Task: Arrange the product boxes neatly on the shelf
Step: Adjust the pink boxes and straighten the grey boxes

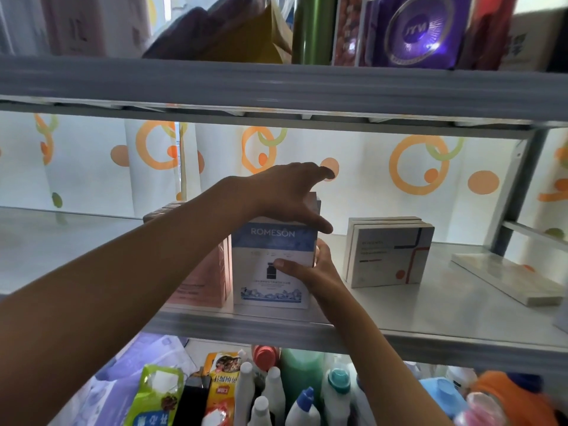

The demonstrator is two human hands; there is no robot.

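Observation:
A blue-and-white ROMESON box [270,281] stands upright at the front of the grey middle shelf [430,312], tight against pink boxes [203,281] on its left. My left hand [285,192] lies on top of it, fingers spread toward the back and thumb down over the upper right front corner. My right hand [310,272] holds its right side, thumb across the front face and fingers behind the edge. To the right, a short row of white boxes with red and blue lines [390,256] stands upright. One flat white box [507,278] lies further right.
A patterned curtain with orange rings hangs behind the shelf. A metal upright [519,192] stands at the right. The upper shelf [276,84] carries a purple box, a green bottle and bags. Below, several bottles [301,392] and snack pouches [156,395] crowd the lower level.

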